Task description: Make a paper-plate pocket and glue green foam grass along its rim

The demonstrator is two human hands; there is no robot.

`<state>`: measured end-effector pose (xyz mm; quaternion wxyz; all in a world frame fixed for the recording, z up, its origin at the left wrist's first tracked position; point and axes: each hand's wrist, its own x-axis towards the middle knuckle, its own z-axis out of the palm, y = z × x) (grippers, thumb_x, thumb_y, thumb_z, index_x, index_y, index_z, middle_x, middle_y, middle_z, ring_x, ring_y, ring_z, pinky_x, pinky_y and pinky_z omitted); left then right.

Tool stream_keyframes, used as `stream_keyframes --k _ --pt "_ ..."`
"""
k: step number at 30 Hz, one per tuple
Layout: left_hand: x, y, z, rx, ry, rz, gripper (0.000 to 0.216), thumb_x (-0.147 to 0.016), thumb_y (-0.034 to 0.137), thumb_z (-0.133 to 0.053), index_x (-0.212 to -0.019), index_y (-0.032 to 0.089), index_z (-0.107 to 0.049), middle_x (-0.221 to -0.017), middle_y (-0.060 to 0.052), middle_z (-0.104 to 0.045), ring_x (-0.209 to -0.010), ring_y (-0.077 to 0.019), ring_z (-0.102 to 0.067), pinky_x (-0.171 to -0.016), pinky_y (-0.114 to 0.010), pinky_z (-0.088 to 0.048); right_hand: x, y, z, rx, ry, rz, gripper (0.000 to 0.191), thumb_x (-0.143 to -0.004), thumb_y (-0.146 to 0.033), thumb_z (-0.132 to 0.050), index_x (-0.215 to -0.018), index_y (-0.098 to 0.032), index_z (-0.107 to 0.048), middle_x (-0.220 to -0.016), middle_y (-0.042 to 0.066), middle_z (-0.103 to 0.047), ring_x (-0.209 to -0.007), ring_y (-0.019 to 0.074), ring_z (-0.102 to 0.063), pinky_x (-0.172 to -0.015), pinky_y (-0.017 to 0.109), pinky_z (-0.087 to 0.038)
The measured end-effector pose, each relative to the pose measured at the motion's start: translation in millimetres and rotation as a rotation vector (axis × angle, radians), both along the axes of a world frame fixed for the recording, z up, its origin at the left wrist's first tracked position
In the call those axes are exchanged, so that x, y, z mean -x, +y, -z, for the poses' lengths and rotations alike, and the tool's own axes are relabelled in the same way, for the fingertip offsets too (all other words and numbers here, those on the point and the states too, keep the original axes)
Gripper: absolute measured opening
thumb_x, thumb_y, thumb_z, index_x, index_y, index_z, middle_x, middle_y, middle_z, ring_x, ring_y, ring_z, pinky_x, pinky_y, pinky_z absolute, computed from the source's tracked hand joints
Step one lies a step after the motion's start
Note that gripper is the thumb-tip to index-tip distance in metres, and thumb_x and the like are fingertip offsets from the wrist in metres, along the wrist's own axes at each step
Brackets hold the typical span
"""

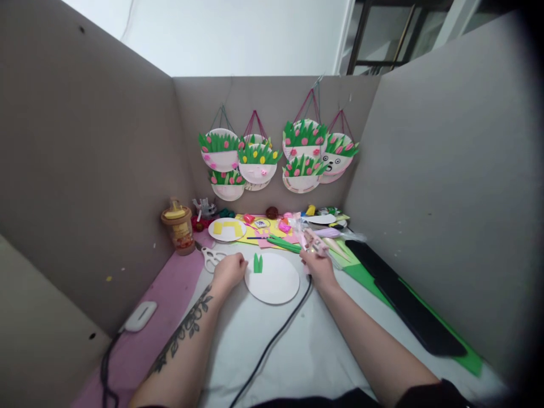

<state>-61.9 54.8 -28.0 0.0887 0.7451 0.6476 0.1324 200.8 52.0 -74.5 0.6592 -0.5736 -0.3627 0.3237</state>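
A white paper plate [272, 286] lies flat on the table in front of me. Two pointed green paper leaves [258, 264] stand side by side near its upper left edge. Curled closed at the plate's left rim is my left hand [229, 271], its fingertips gripping the edge. My right hand [318, 269], just beyond the plate's right side, is wrapped round a pink glue gun [315, 242]. From the gun a black cord [278, 331] runs down across the table toward me. Its nozzle is hard to make out.
White-handled scissors [211, 259] lie left of my left hand, near a brown cup [178, 228]. Behind are a plate with yellow paper pieces [228, 229] and green paper strips [284, 244]. Decorated plates [260, 161] hang on the back panel. A black strip [408, 294] lies right.
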Motion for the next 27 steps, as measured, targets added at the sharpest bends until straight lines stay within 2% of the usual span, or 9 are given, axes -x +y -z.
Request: stream_keyframes --k 3,6,8,10,13,16,19,22,27 --pt "-16.3 0.7 -3.7 -0.094 -0.088 -0.012 0.025 -0.086 0.034 -0.044 -0.09 0.019 -0.064 -0.092 -0.008 -0.069 -0.087 -0.0209 -0.061 -0.07 -0.027 -0.039 3.2 -4.9 -12.8 -0.069 0.125 0.058 0.027 -0.055 -0.034 -0.074 -0.071 -0.017 -0.062 -0.047 -0.006 -0.055 -0.041 0.0109 -0.048 -0.039 0.022 -0.034" --pt "-45.7 14.0 -4.6 -0.106 -0.103 0.168 0.02 -0.083 0.027 -0.048 -0.09 0.021 -0.066 -0.098 -0.008 -0.068 -0.091 -0.0209 -0.06 -0.073 -0.027 -0.04 6.8 -9.8 -22.6 -0.142 0.202 0.071 0.032 -0.054 -0.03 -0.077 -0.078 -0.017 -0.061 -0.049 -0.007 -0.055 -0.041 0.0096 -0.046 -0.039 0.021 -0.033" --pt "-68.5 31.6 -3.3 -0.067 -0.024 0.292 0.022 -0.082 0.02 -0.047 -0.089 0.021 -0.068 -0.102 -0.01 -0.067 -0.094 -0.0227 -0.059 -0.076 -0.028 -0.041 8.8 -12.6 -26.9 -0.155 0.225 0.06 0.032 -0.053 -0.028 -0.078 -0.078 -0.017 -0.06 -0.051 -0.007 -0.055 -0.041 0.0091 -0.047 -0.038 0.02 -0.033" --pt "-89.4 53.1 -0.9 -0.048 0.01 0.338 0.024 -0.081 0.015 -0.046 -0.085 0.018 -0.069 -0.1 -0.013 -0.066 -0.096 -0.0255 -0.059 -0.08 -0.031 -0.041 10.3 -15.2 -30.1 -0.178 0.256 0.046 0.032 -0.052 -0.026 -0.078 -0.077 -0.016 -0.06 -0.054 -0.006 -0.056 -0.043 0.0082 -0.047 -0.039 0.02 -0.034" --pt "-111.4 83.7 3.6 -0.055 0.053 0.413 0.028 -0.081 0.013 -0.045 -0.098 0.014 -0.068 -0.108 -0.018 -0.063 -0.106 -0.03 -0.055 -0.091 -0.038 -0.038 11.2 -19.3 -34.7 -0.212 0.299 0.045 0.034 -0.052 -0.025 -0.079 -0.078 -0.017 -0.059 -0.058 -0.007 -0.056 -0.044 0.0071 -0.047 -0.04 0.019 -0.036" --pt "-122.7 103.7 8.2 -0.049 0.094 0.505 0.036 -0.079 0.013 -0.05 -0.114 0.016 -0.061 -0.117 -0.016 -0.061 -0.117 -0.0299 -0.048 -0.099 -0.04 -0.033 11.3 -23.4 -38.8 -0.192 0.303 0.021 0.034 -0.053 -0.026 -0.079 -0.079 -0.017 -0.059 -0.055 -0.008 -0.055 -0.044 0.0081 -0.047 -0.04 0.019 -0.035" --pt "-128.6 112.6 12.0 -0.036 0.132 0.564 0.041 -0.079 0.014 -0.052 -0.119 0.018 -0.056 -0.12 -0.014 -0.06 -0.117 -0.0284 -0.048 -0.1 -0.041 -0.033 11.3 -26.3 -41.6 -0.182 0.288 0.001 0.031 -0.054 -0.026 -0.078 -0.077 -0.018 -0.06 -0.053 -0.007 -0.055 -0.045 0.0087 -0.048 -0.042 0.02 -0.035" --pt "-132.8 114.6 14.1 -0.045 0.163 0.596 0.039 -0.079 0.011 -0.049 -0.116 0.017 -0.057 -0.119 -0.015 -0.06 -0.116 -0.0291 -0.049 -0.1 -0.043 -0.032 11.8 -27.9 -43.0 -0.181 0.28 -0.007 0.028 -0.055 -0.026 -0.078 -0.074 -0.017 -0.06 -0.052 -0.006 -0.056 -0.046 0.0093 -0.048 -0.044 0.02 -0.036" --pt "-135.0 110.8 18.1 -0.042 0.204 0.602 0.027 -0.077 0.008 -0.051 -0.101 0.012 -0.062 -0.106 -0.018 -0.063 -0.108 -0.031 -0.054 -0.095 -0.043 -0.037 13.6 -29.4 -42.5 -0.189 0.283 -0.023 0.027 -0.055 -0.026 -0.078 -0.072 -0.018 -0.059 -0.054 -0.006 -0.057 -0.048 0.0101 -0.049 -0.046 0.022 -0.037"
